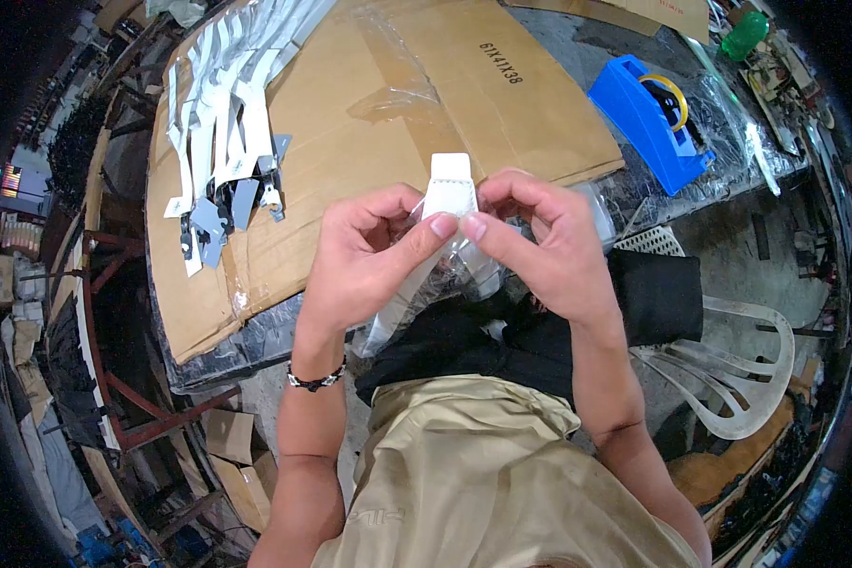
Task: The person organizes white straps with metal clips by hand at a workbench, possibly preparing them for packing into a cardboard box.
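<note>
Between my hands is a white belt (pixel 452 195) with a stitched, squared end pointing away from me. Clear plastic wrap (pixel 478 268) is bunched around it and hangs towards my lap. My left hand (pixel 374 246) pinches the belt and plastic from the left, thumb on top. From the right, my right hand (pixel 544 241) pinches them the same way, and the two thumb tips almost meet. The curled fingers behind are partly hidden. Left of my hands lies a pile of white belts (pixel 227 114) in clear plastic, with grey tags (pixel 206 220) and dark buckle ends towards me.
A large flattened cardboard sheet (pixel 341 142) covers the plastic-wrapped table (pixel 185 377). A blue tape dispenser (pixel 648 123) with a yellow roll stands at the right. Beside me on the right is a white plastic chair (pixel 738 369). A green bottle (pixel 745 36) is at the back right.
</note>
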Available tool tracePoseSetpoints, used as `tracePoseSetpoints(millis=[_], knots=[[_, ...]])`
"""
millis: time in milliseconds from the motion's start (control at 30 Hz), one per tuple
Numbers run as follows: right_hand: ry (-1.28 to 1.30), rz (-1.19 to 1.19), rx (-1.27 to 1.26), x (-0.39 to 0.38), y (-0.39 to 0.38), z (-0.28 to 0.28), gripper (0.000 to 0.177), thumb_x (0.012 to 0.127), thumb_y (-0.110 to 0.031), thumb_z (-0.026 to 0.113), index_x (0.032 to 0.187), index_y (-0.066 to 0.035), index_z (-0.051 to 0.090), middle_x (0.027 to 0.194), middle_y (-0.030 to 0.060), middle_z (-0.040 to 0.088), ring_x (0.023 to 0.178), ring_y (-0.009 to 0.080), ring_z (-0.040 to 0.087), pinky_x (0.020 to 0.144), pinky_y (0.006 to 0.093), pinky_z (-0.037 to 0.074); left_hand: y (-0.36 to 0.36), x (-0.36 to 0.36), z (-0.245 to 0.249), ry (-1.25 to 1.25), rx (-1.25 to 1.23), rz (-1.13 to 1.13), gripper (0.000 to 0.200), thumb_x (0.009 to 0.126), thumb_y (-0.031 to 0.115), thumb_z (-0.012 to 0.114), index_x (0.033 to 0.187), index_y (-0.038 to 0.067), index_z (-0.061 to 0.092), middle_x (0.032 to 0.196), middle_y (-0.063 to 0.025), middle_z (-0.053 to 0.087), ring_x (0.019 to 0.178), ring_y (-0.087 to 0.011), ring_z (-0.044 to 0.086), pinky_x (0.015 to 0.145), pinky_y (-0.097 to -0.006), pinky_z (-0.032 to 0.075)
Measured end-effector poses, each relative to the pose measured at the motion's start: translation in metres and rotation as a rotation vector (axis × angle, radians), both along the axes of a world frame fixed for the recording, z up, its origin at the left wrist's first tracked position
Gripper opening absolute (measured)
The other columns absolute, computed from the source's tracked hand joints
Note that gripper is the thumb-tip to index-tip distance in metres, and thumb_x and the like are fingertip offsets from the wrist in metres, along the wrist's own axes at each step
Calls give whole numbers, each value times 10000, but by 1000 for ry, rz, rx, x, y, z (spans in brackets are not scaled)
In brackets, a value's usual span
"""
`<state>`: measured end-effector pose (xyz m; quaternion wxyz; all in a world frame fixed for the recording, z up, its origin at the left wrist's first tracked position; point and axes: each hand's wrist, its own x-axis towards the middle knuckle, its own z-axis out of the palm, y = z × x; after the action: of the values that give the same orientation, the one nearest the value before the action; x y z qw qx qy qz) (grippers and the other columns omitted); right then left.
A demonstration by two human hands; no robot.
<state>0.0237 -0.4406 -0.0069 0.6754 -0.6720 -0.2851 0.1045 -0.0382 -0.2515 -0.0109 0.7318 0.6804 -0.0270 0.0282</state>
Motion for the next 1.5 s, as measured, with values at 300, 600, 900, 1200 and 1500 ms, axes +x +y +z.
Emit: tracePoseSetpoints(millis=[300, 600, 900, 1200, 1500], knots=[[-62, 5, -41, 3, -2, -1, 166, 883, -124, 719, 918, 30, 667, 824, 45, 626, 768, 110, 559, 707, 265, 463, 1, -1, 4, 32, 29, 1, 143, 940, 131, 702, 918, -10, 704, 785, 23, 648, 718, -24, 543, 610, -197, 421], [27, 88, -40, 6, -9, 1, 194, 917, -135, 687, 990, 45, 686, 915, 72, 684, 858, 120, 612, 780, 282, 488, 11, 0, -1, 5, -45, -40, 99, 924, 79, 701, 900, -17, 703, 799, -5, 668, 729, -48, 573, 630, -214, 438], [181, 40, -66, 11, -7, 15, 304, 992, -241, 623, 1019, 50, 705, 836, 15, 692, 774, 76, 597, 716, 245, 487, 7, -3, -3, -11, -143, -68, 92, 912, 77, 714, 906, -12, 691, 810, -9, 666, 725, -50, 573, 628, -214, 437], [277, 144, 146, 9, 6, 26, 193, 961, -177, 659, 1023, 3, 695, 870, -38, 652, 774, 38, 569, 683, 221, 465, 19, -4, -18, -86, -105, -149, 242, 969, 186, 603, 1040, -33, 680, 947, -52, 672, 871, -101, 587, 790, -266, 463], [277, 373, 272, 2, 7, 56, 230, 944, -94, 662, 1139, 25, 640, 1011, 50, 689, 936, 87, 621, 825, 254, 501, 22, 2, -33, 32, -348, -271, 584, 878, 157, 611, 1400, -51, 453, 1326, -116, 568, 1215, -217, 550, 1014, -339, 435]])
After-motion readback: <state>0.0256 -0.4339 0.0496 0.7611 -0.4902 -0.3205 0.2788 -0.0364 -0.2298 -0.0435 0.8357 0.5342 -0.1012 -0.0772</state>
